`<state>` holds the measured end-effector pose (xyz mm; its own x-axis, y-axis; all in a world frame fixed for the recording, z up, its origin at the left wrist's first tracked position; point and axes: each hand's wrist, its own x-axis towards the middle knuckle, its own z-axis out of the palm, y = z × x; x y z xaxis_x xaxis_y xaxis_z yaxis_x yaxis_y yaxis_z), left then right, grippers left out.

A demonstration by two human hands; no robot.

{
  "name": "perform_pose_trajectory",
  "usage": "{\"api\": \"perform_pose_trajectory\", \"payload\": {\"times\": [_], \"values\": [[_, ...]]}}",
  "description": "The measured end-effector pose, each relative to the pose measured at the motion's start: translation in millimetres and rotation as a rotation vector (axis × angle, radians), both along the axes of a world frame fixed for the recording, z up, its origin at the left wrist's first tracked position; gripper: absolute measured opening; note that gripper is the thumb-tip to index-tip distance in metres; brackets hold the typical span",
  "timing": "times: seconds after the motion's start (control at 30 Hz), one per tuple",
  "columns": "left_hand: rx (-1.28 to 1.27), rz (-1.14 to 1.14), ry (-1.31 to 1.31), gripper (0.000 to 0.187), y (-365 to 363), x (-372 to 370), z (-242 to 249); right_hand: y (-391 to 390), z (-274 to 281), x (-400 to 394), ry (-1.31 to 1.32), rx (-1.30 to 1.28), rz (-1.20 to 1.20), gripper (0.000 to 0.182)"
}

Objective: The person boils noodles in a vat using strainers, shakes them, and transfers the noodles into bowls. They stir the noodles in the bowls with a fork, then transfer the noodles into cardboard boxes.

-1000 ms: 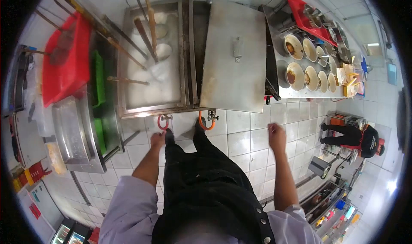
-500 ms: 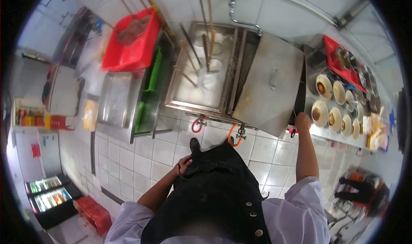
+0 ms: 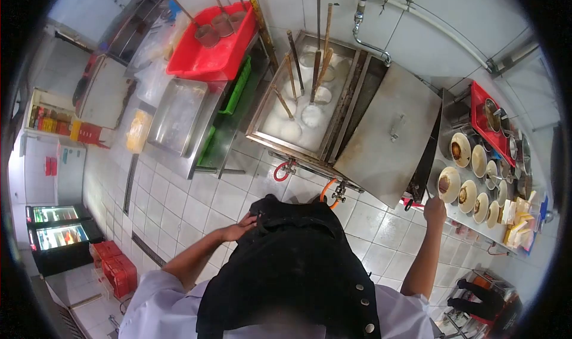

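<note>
My right hand is closed on a thin metal handle at the near edge of the counter, just below the nearest bowl. What the handle belongs to cannot be made out. Several pale bowls with brown sauce or seasoning stand in rows there, one being a second bowl. My left hand rests against the side of the black apron, fingers stretched and holding nothing. Ahead is a vat of white foamy liquid, with several long-handled strainers standing in it.
A slanted metal lid covers the section beside the vat. At left are a red basin with strainers and a steel tray. A red tray holds metal containers at right. Another person's dark-clothed legs show lower right.
The view has shifted, so the vat and counter sit further right. My right hand stays by the bowls with the thin handle. My left hand remains at the apron's side.
</note>
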<state>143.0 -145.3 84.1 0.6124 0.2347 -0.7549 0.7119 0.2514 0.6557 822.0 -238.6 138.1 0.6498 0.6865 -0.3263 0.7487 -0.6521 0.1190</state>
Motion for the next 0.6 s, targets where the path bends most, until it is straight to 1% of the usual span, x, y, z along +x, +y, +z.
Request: {"api": "perform_pose_trajectory", "payload": {"times": [0.03,0.07,0.1,0.17,0.2,0.23,0.27,0.3,0.33,0.4,0.43,0.47,0.5,0.53,0.57,0.6], "values": [[-0.023,0.014,-0.004,0.061,12,0,2,-24,-10,11,-0.01,0.127,0.013,0.024],[-0.093,0.091,0.093,0.051,28,25,50,-41,-16,17,-0.02,0.257,0.026,0.022],[-0.089,0.088,0.09,0.051,47,28,57,-49,-6,15,0.018,0.215,-0.006,0.02],[0.06,-0.257,0.208,0.038,85,32,64,-65,36,-1,0.062,0.172,-0.036,0.018],[0.065,-0.27,0.204,0.038,106,33,60,-73,56,-10,0.066,0.169,-0.033,0.018],[0.273,-0.231,0.113,0.03,126,34,51,-76,80,-25,0.009,0.166,-0.046,0.022],[0.475,-0.189,0.016,0.025,149,36,46,-74,109,-47,0.025,0.28,-0.147,0.024],[0.614,-0.128,-0.162,0.025,178,54,64,-71,136,-69,0.038,0.392,-0.248,0.026],[0.434,0.026,-0.153,0.033,206,66,65,-70,156,-82,0.027,0.387,-0.263,0.026],[0.674,0.333,-0.32,0.059,235,113,114,-64,185,-107,0.298,0.401,-0.202,0.031],[0.72,0.406,-0.375,0.082,258,129,108,-48,196,-125,0.288,0.401,-0.215,0.031],[0.766,0.479,-0.427,0.105,280,143,103,-24,205,-146,0.417,0.341,-0.225,0.03],[0.815,0.463,-0.415,0.119,297,158,105,0,211,-167,0.548,0.283,-0.236,0.03],[0.867,0.446,-0.405,0.133,314,172,108,19,204,-186,0.595,0.343,-0.13,0.029],[0.866,0.432,-0.416,0.133,329,185,102,40,191,-205,0.638,0.403,-0.023,0.029],[0.946,0.396,-0.467,0.136,343,197,92,63,183,-224,0.599,0.347,-0.014,0.028]]}}
